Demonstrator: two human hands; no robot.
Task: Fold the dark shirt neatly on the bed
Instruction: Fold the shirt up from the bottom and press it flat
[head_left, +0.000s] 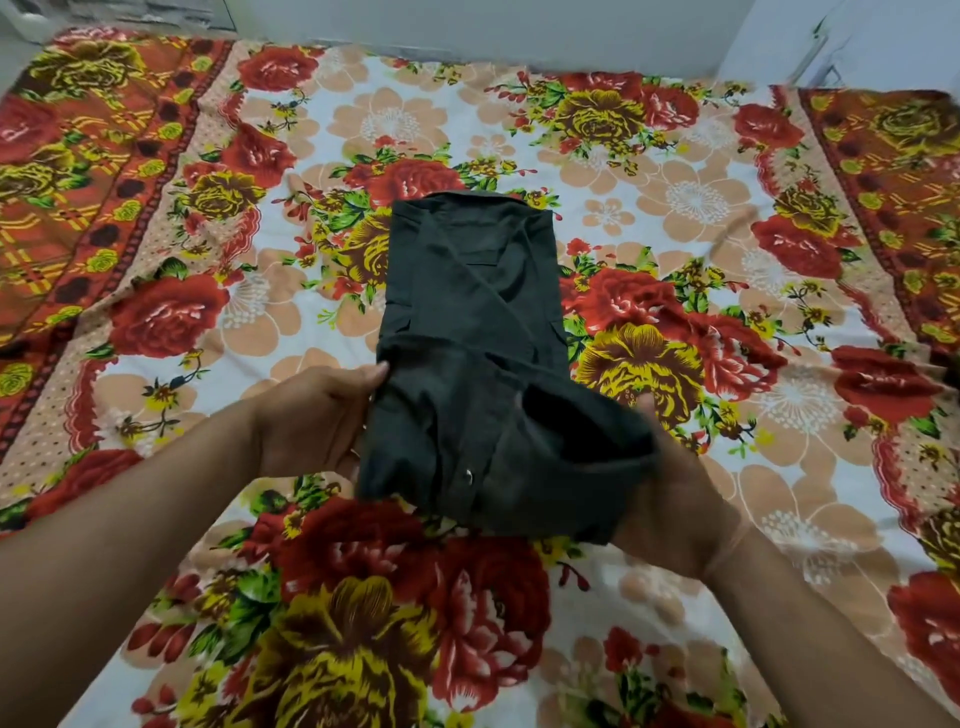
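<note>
We see the dark shirt (470, 322) lying in the middle of the bed (675, 171), already folded into a narrow strip that runs away from us over the flowered sheet (363, 597). Its far end, with the collar, rests flat on the sheet; its near end is lifted off the bed between our two hands. Our left hand (311, 415) grips the strip's left edge, thumb on top of the cloth and fingers underneath. Our right hand (670, 499) holds the right near corner from below and from the side (its fingers are mostly hidden by the cloth), closed on the fabric. A small pale button (469, 474) shows on the raised part.
</note>
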